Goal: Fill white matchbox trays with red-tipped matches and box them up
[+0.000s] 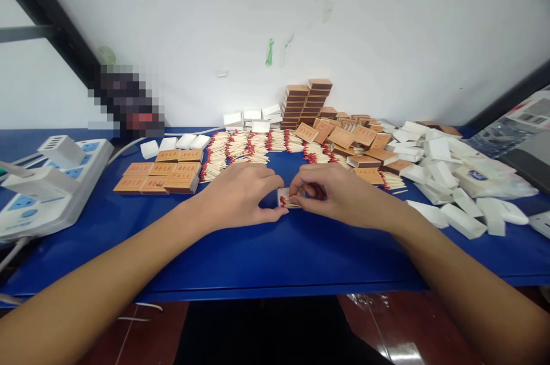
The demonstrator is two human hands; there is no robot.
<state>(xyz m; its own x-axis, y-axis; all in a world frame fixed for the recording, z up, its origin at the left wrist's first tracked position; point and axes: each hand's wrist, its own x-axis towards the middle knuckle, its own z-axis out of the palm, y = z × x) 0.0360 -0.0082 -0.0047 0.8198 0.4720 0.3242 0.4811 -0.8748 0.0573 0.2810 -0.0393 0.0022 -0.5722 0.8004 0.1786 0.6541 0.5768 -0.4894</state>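
Note:
A small white matchbox tray (282, 193) lies on the blue table between my hands, with red-tipped matches (284, 201) in it. The thumb and forefinger of my left hand (240, 196) hold its left end by the near and far sides. Over the tray's right part, my right hand (339, 196) has thumb and fingertips pinched on matches, and it hides that end of the tray. Behind both hands, loose matches (217, 153) lie in several heaps, their red heads pointing various ways.
Orange matchboxes (161, 170) sit in a block at left; more matchboxes (307, 102) are stacked against the wall. Loose matchboxes (363, 136) and white trays (438, 176) are piled at right. A power strip (86, 181) with plugs stands far left. The table's front edge (266, 295) runs below my wrists.

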